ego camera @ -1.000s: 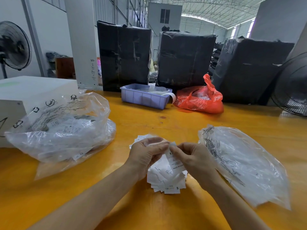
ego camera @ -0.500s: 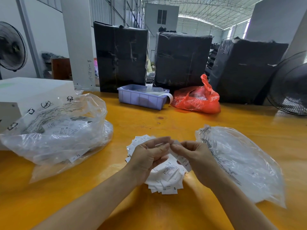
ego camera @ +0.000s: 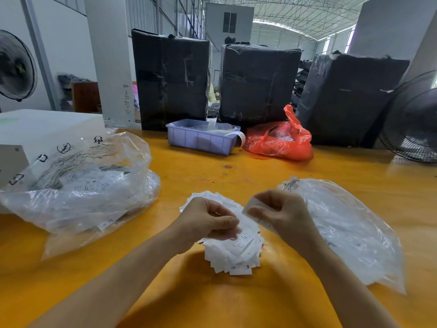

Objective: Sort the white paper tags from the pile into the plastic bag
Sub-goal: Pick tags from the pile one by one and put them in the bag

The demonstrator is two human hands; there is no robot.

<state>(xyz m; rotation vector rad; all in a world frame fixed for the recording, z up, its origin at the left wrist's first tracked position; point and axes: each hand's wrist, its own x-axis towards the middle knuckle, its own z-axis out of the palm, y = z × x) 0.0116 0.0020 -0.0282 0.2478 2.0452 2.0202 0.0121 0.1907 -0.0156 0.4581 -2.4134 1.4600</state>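
A pile of white paper tags (ego camera: 236, 254) lies on the yellow table in front of me. My left hand (ego camera: 205, 221) hovers over the pile with its fingers curled round some tags. My right hand (ego camera: 281, 213) is just to the right and pinches a single blurred white tag (ego camera: 248, 208) between thumb and fingers. A clear plastic bag (ego camera: 350, 233) with a few tags inside lies flat right behind my right hand. A larger clear plastic bag (ego camera: 82, 190) stuffed with tags sits at the left.
A white box (ego camera: 35, 129) stands at the far left behind the big bag. At the back are a lilac plastic tray (ego camera: 201, 138), a red plastic bag (ego camera: 279, 140) and black wrapped bales (ego camera: 170, 79). A fan (ego camera: 413, 121) stands at the right edge.
My hands have drawn apart. The right hand has pulled one tag away from the left hand and lifted it slightly to the right, toward the flat bag.
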